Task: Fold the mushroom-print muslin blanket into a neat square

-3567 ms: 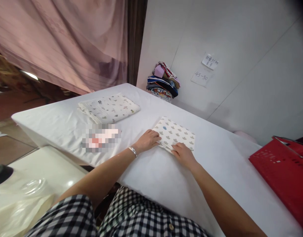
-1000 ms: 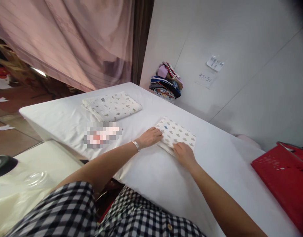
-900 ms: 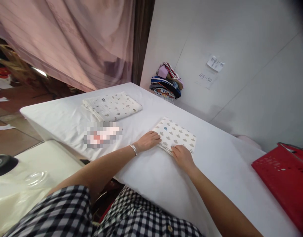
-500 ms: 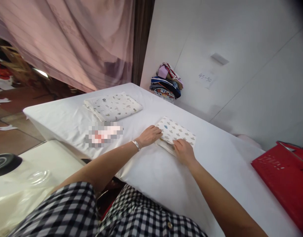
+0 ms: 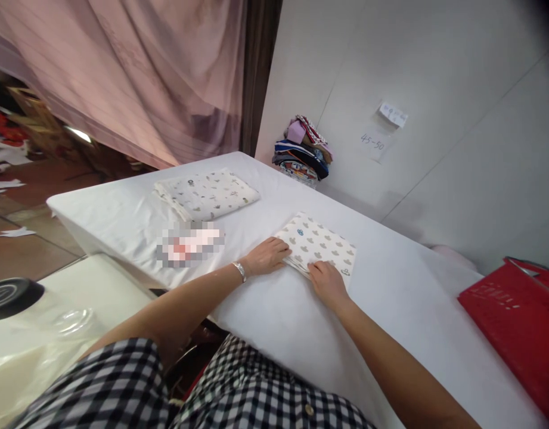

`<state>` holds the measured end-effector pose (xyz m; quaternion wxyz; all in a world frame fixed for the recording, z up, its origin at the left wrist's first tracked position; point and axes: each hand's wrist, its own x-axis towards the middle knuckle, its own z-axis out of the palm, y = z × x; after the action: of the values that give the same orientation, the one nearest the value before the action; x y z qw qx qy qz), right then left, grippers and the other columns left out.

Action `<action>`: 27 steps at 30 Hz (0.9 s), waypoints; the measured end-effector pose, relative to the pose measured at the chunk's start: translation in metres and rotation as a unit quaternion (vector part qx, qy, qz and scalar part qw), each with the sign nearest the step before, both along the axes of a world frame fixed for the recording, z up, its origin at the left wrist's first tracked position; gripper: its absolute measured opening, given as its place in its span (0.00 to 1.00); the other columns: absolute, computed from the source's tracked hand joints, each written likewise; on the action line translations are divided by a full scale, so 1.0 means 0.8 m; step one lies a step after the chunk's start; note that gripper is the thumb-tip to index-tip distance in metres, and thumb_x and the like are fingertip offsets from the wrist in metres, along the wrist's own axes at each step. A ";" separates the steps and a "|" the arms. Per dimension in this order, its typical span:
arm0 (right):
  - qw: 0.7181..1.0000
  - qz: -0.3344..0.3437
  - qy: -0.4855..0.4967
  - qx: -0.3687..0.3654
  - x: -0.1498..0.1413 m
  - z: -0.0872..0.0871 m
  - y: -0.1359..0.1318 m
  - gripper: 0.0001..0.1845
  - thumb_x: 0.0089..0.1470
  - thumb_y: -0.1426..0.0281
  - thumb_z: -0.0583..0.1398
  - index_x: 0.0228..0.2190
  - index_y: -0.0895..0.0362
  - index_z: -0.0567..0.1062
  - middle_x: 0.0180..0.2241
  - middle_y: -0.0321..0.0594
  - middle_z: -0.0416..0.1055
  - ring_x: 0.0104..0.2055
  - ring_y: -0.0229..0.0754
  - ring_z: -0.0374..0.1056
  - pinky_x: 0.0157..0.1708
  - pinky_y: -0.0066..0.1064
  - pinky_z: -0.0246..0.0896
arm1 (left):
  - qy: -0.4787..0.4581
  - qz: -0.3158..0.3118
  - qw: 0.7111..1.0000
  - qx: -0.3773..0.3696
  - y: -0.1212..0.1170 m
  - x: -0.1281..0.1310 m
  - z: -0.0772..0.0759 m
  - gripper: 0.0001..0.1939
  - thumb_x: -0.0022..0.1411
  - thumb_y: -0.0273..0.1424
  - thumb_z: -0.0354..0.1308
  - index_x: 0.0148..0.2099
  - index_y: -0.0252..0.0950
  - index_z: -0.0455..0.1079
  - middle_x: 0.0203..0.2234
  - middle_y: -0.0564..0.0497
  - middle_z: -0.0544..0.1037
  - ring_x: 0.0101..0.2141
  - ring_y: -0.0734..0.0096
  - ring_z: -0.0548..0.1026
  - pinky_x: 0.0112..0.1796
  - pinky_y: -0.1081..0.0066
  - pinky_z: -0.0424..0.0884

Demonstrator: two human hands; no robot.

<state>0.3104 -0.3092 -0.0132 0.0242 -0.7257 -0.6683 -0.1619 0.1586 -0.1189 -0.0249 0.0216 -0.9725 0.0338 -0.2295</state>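
Note:
A folded white cloth (image 5: 321, 243) with a grey cloud-like print and a small blue figure lies on the white-covered table (image 5: 274, 322). My left hand (image 5: 266, 256), a bracelet at its wrist, has its fingers closed on the cloth's near left corner. Along the near edge, my right hand (image 5: 328, 286) grips the cloth with bent fingers; its thumb is partly hidden. Several layers show at the edge between the two hands. Farther left rests a second folded cloth (image 5: 211, 193), white with small scattered prints. A blurred-out pinkish item (image 5: 194, 243) lies in front of it.
A stack of folded fabrics (image 5: 301, 149) stands by the grey wall at the back. To the right is a red bag (image 5: 511, 322). A cream surface (image 5: 117, 286) at left holds a black round object (image 5: 15, 297) and clear plastic. A pink curtain (image 5: 167, 71) hangs behind.
The near flap of the printed cloth has come down, so the piece lies flatter with its near edge folded. Both hands have shifted slightly left and toward me.

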 end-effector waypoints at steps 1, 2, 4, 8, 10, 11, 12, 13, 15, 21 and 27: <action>1.000 0.002 0.003 -0.002 -0.001 0.001 -0.001 0.12 0.57 0.72 0.51 0.41 0.58 0.71 0.35 0.43 0.67 0.36 0.42 0.60 0.35 0.32 0.53 | 0.002 0.003 1.000 0.001 0.001 0.001 0.000 0.12 0.61 0.33 0.51 0.46 0.36 0.66 0.39 0.46 0.71 0.41 0.64 0.66 0.43 0.64 0.60; 1.000 0.005 0.007 -0.004 -0.002 0.002 -0.002 0.12 0.57 0.71 0.52 0.41 0.58 0.71 0.35 0.44 0.67 0.36 0.43 0.60 0.35 0.32 0.53 | 0.002 0.007 1.000 0.002 0.002 0.002 0.000 0.10 0.62 0.33 0.50 0.44 0.36 0.66 0.38 0.46 0.71 0.41 0.64 0.66 0.43 0.64 0.60; 1.000 0.008 0.013 -0.009 -0.002 0.004 -0.003 0.12 0.55 0.69 0.54 0.42 0.58 0.70 0.37 0.43 0.67 0.37 0.43 0.60 0.36 0.32 0.53 | -0.001 0.013 1.000 0.001 0.003 0.005 -0.002 0.09 0.63 0.32 0.48 0.42 0.36 0.67 0.37 0.47 0.71 0.39 0.66 0.66 0.42 0.65 0.60; 1.000 -0.003 0.030 -0.004 -0.001 0.005 -0.002 0.11 0.56 0.68 0.53 0.40 0.57 0.71 0.36 0.42 0.67 0.37 0.42 0.60 0.36 0.32 0.53 | -0.005 0.008 1.000 0.001 0.006 0.009 -0.001 0.10 0.64 0.32 0.46 0.41 0.37 0.67 0.36 0.48 0.72 0.38 0.67 0.66 0.41 0.66 0.60; 0.999 -0.010 0.039 0.002 0.000 0.005 -0.001 0.11 0.57 0.69 0.52 0.39 0.56 0.71 0.36 0.41 0.67 0.37 0.42 0.60 0.36 0.31 0.53 | -0.004 0.008 1.000 0.005 0.006 0.009 0.001 0.09 0.64 0.32 0.47 0.42 0.36 0.67 0.37 0.48 0.72 0.39 0.66 0.66 0.40 0.66 0.60; 0.999 -0.012 0.042 0.003 0.001 0.005 0.000 0.11 0.58 0.69 0.52 0.39 0.56 0.71 0.35 0.41 0.67 0.37 0.41 0.60 0.36 0.31 0.53 | -0.003 0.011 1.000 0.006 0.006 0.009 0.002 0.09 0.63 0.32 0.48 0.43 0.36 0.66 0.38 0.48 0.72 0.39 0.66 0.66 0.40 0.66 0.60; 0.999 -0.014 0.042 0.002 0.001 0.005 0.001 0.11 0.58 0.69 0.52 0.39 0.56 0.71 0.35 0.41 0.67 0.37 0.41 0.60 0.36 0.31 0.53 | -0.003 0.014 1.000 0.006 0.006 0.009 0.003 0.09 0.63 0.32 0.49 0.43 0.36 0.66 0.38 0.48 0.72 0.40 0.65 0.66 0.40 0.66 0.60; 0.999 -0.014 0.041 -0.001 0.001 0.005 0.001 0.11 0.58 0.69 0.52 0.39 0.56 0.71 0.35 0.41 0.67 0.37 0.41 0.60 0.36 0.31 0.53 | -0.001 0.016 1.000 0.005 0.006 0.010 0.004 0.09 0.62 0.32 0.50 0.44 0.36 0.66 0.39 0.47 0.72 0.40 0.65 0.66 0.40 0.66 0.59; 0.999 -0.013 0.035 -0.010 0.002 0.006 0.002 0.11 0.58 0.69 0.52 0.39 0.56 0.71 0.35 0.41 0.67 0.37 0.41 0.61 0.35 0.31 0.54 | 0.004 0.016 1.000 0.004 0.006 0.011 0.006 0.10 0.61 0.32 0.51 0.45 0.36 0.65 0.39 0.47 0.71 0.40 0.65 0.66 0.40 0.66 0.59; 0.999 -0.024 0.011 -0.024 0.001 0.006 0.004 0.11 0.58 0.70 0.52 0.39 0.56 0.72 0.35 0.42 0.68 0.37 0.42 0.61 0.35 0.31 0.54 | 0.004 0.015 1.000 0.009 0.005 0.014 0.004 0.09 0.60 0.30 0.51 0.43 0.36 0.66 0.37 0.47 0.72 0.40 0.65 0.66 0.39 0.66 0.59; 0.999 -0.021 -0.006 -0.027 0.005 0.005 0.004 0.11 0.56 0.73 0.52 0.39 0.57 0.71 0.35 0.41 0.68 0.36 0.42 0.61 0.35 0.31 0.54 | -0.004 0.014 0.999 0.053 0.005 0.018 0.011 0.09 0.62 0.23 0.45 0.36 0.35 0.67 0.31 0.48 0.71 0.35 0.68 0.66 0.35 0.67 0.57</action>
<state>0.3143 -0.3057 -0.0092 -0.0025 -0.7387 -0.6574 -0.1487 0.1730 -0.1150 -0.0162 0.0763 -0.9694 0.0324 -0.2309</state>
